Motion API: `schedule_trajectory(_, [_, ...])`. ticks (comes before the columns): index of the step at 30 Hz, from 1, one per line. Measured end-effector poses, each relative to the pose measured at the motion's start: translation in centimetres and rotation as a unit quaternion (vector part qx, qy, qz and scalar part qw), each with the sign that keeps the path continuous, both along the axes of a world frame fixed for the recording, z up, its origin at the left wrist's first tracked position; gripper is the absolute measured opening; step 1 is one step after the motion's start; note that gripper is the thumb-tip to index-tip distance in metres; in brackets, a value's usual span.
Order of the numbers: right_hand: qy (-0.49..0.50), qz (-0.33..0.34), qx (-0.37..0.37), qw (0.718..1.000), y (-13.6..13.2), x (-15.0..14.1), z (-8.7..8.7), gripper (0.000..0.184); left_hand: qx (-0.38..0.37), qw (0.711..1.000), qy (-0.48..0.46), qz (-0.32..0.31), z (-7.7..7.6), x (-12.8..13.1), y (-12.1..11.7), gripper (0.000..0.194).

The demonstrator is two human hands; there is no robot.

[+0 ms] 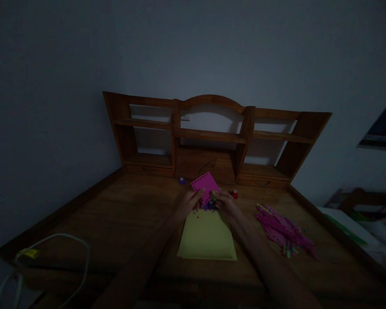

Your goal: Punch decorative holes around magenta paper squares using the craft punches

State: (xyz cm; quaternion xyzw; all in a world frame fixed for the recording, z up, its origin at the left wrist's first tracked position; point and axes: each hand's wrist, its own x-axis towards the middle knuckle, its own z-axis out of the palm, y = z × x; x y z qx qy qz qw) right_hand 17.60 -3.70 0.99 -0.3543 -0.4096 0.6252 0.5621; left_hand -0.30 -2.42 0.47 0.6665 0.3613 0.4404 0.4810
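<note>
My left hand is closed on the lower left part of a pink sheet of paper, which has a row of small holes along its edges. My right hand wraps round a small green craft punch at the sheet's right edge. Below the hands is something purple-blue, partly hidden. Small pink cut-outs lie around it, on the top end of a stack of yellow paper.
A purple punch and a red punch stand near the back of the wooden desk. To the right is a pile of punched pink strips. A white cable loops at front left. Behind rises a wooden shelf.
</note>
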Motion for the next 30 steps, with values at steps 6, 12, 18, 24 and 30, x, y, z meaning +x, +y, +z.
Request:
schedule_trajectory(6, [-0.014, -0.034, -0.003, 0.999, 1.0, 1.1, -0.8, 0.025, -0.005, 1.000, -0.020, -0.016, 0.4, 0.0, -0.2, 0.057])
schedule_trajectory(12, [-0.014, -0.045, -0.005, 0.999, 1.4, 1.3, -1.3, 0.026, -0.008, 1.000, -0.016, -0.018, 0.5, 0.0, -0.2, 0.057])
schedule_trajectory(18, [-0.028, -0.008, -0.005, 1.000, 0.8, 0.8, -1.0, 0.029, 0.000, 1.000, 0.008, -0.004, -0.1, 0.1, 0.1, 0.051])
schedule_trajectory(24, [-0.021, 0.014, 0.010, 1.000, 0.0, 0.0, -0.3, 0.030, 0.013, 1.000, -0.004, -0.008, 0.1, 0.4, -0.2, 0.041])
schedule_trajectory(30, [-0.023, 0.028, 0.019, 0.999, -0.1, -0.4, -0.4, 0.029, 0.014, 1.000, -0.011, 0.000, -0.5, 0.3, 0.1, 0.038])
